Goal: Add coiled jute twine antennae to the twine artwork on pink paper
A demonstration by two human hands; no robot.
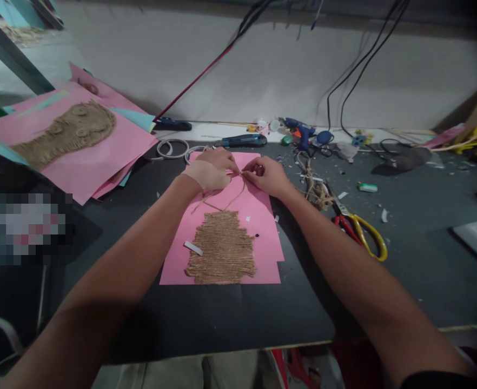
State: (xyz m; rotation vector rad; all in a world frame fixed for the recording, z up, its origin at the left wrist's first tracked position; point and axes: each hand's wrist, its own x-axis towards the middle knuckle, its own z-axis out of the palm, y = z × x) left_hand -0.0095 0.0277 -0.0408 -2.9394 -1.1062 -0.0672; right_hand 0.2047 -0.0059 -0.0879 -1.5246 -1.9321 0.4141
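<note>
no readable lettering
a faint row of tiny marks on the white strip behind the blue cutter is too small to make out.

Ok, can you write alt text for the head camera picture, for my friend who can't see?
A left hand and right hand pinch thin brown twine above pink paper, which bears a patch of brown rows. The paper lies on a dark table, with scissors to the right and more pink sheets to the left.
</note>
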